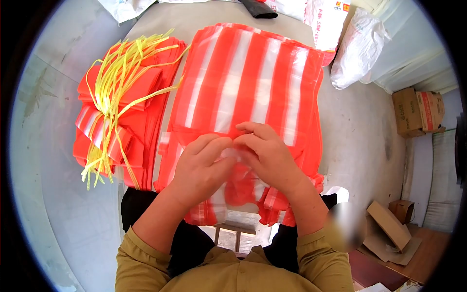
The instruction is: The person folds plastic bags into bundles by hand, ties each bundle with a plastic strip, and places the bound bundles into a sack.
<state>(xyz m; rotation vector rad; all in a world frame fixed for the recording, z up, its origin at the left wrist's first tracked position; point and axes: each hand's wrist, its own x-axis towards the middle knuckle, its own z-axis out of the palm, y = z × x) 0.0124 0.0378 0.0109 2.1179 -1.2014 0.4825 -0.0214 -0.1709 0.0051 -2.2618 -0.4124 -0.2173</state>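
A thick stack of red-and-white striped plastic bags (238,80) lies before me, its near ends hanging over the table edge. My left hand (202,160) and my right hand (266,155) meet above the near part of the stack, fingers curled in. Between them they pinch thin film of the top bag, which is bunched and partly see-through under the fingers. The fingertips are partly hidden and a little blurred. To the left, a bunch of yellow plastic ties (108,104) lies over folded red bags (141,114).
The table (168,19) shows beige behind the stacks, with a black tube-like object (259,9) at its far edge. White sacks (361,48) stand at the back right. Cardboard boxes (417,112) sit by the right wall, and opened cardboard (389,226) lies lower right.
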